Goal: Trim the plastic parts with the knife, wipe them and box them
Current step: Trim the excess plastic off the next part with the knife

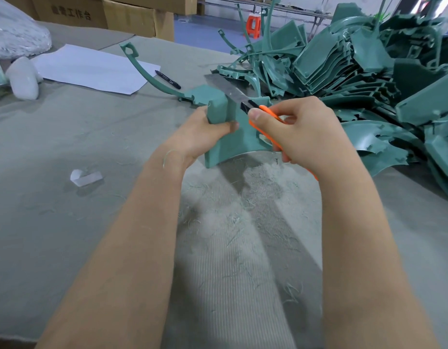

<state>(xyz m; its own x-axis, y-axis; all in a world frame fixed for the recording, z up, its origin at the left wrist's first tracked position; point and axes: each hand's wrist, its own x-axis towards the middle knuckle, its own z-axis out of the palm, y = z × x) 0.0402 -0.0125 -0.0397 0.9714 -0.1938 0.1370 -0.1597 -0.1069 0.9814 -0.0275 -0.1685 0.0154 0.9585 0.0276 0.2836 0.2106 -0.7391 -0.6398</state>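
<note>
Mid-frame, the left hand (205,137) is clamping its grip on a teal moulded plastic part (233,144), the right hand (301,132) on an orange-handled utility knife (231,92). Trimming looks early: a heap of teal parts (356,69) is waiting upper right, unwiped, unboxed.

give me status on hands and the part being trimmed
Left hand grips teal moulded plastic part. Right hand holds orange-handled utility knife, blade against part's top. Nothing blocking.

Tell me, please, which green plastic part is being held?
The green part gripped by the left hand, knife blade on it; the others lie in the pile.
</note>
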